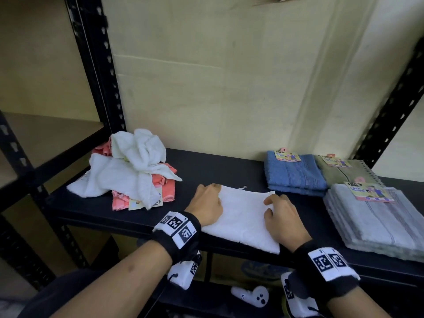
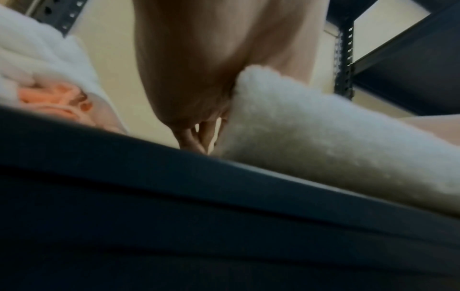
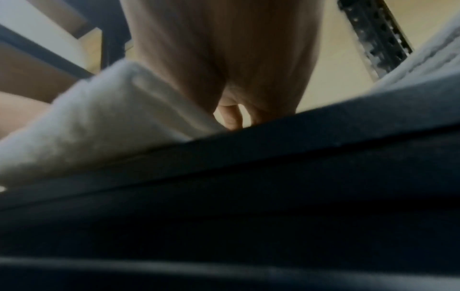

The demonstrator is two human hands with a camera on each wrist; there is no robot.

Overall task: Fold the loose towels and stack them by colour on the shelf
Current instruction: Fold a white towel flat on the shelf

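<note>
From the head view we see a white towel (image 1: 243, 216) folded to a flat rectangle, lying at the front edge of the black shelf (image 1: 206, 166). Our left hand (image 1: 206, 205) presses its left side and our right hand (image 1: 283, 218) its right, fingers bent down onto the cloth; we cannot tell whether either pinches it. A loose heap (image 1: 128, 166) of white and coral towels sits to the left. To the right lie folded blue (image 1: 294, 174), olive (image 1: 348, 172) and grey (image 1: 371, 216) towels with labels. A pale wall stands behind.

In the left wrist view, the towel's (image 2: 311, 133) fluffy edge lies against the palm (image 2: 194, 69) on the shelf's dark edge.

In the right wrist view, the towel (image 3: 99, 118) lies left of the palm (image 3: 224, 59), with fingertips (image 3: 232, 118) touching down.
</note>
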